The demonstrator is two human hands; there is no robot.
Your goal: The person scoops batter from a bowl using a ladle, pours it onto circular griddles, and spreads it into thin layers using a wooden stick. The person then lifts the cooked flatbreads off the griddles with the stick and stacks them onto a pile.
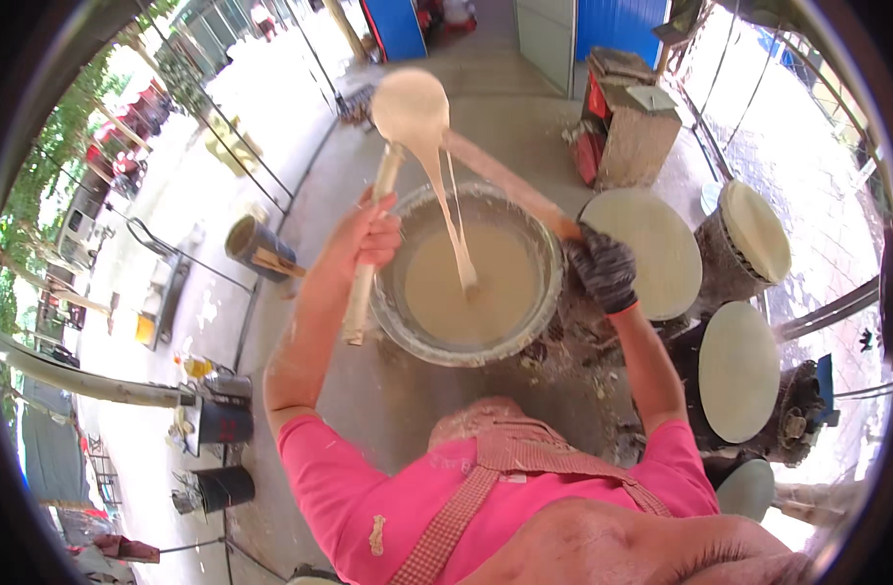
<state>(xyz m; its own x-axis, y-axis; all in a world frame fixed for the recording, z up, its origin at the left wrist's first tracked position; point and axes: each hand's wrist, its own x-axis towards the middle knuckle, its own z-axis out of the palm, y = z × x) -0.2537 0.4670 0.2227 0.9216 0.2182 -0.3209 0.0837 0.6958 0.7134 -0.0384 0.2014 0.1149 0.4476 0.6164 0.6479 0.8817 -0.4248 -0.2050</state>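
Note:
My bare left hand [377, 232] grips a pale, crusted handle [360, 300]. At its far end is a round head [410, 102] coated in batter. My right hand [606, 267], in a dark glove, grips a long flat wooden stick [512, 179]. The stick's far end meets the round head's edge, and I cannot tell whether they touch. Strands of batter [446, 212] hang from the head down into a large round basin [470, 358] in front of me. Thick beige batter [461, 314] lies in the basin, and its rim is crusted.
Round pale discs [647, 248] [739, 373] lie at the right, another atop a drum-like stand [732, 248]. A cluttered box-like stand [633, 139] is beyond them. A bucket with sticks [260, 248] stands left, with dark buckets [223, 488] nearer me.

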